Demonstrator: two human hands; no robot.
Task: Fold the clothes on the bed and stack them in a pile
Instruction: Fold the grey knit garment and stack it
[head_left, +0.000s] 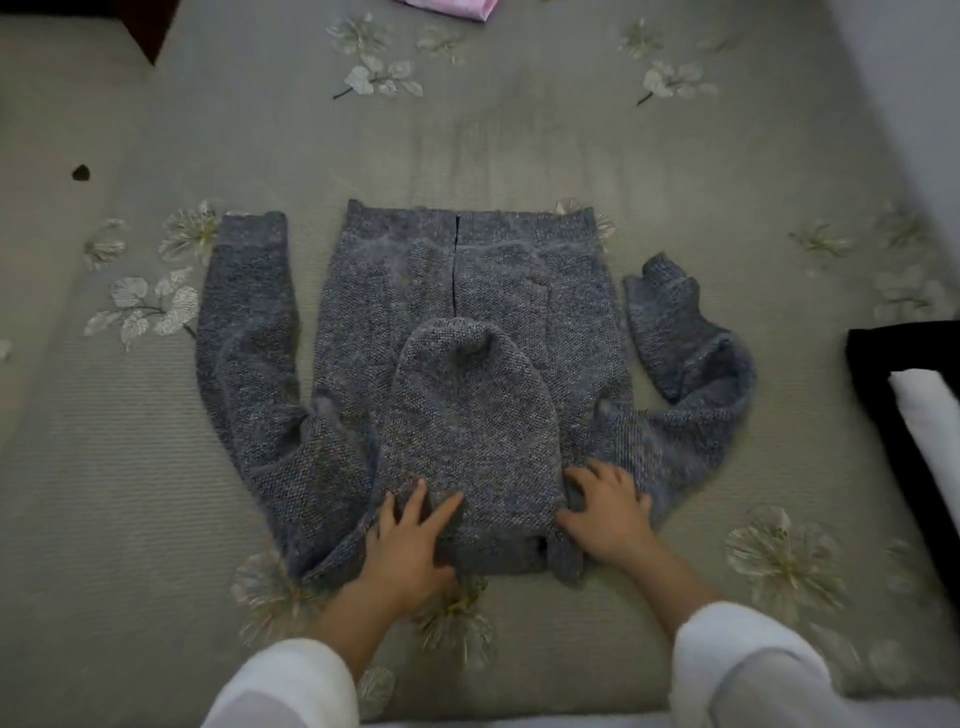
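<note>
A blue-grey knitted hooded sweater (467, 291) lies flat on the bed, hem away from me, its hood (470, 415) turned down over the body. Its left sleeve (244, 338) lies straight beside the body. The right sleeve (691, 358) is bent and bunched. My left hand (410, 540) rests with spread straight fingers on the near left edge of the hood. At the near right edge, by the shoulder, my right hand (608, 509) presses on the knit with slightly bent fingers.
The bed (519, 130) has a grey-green cover with white flower prints. A pink cloth (452, 6) lies at the far edge. A black and white item (904, 395) sits at the right. A small dark spot (80, 172) marks the cover at the left.
</note>
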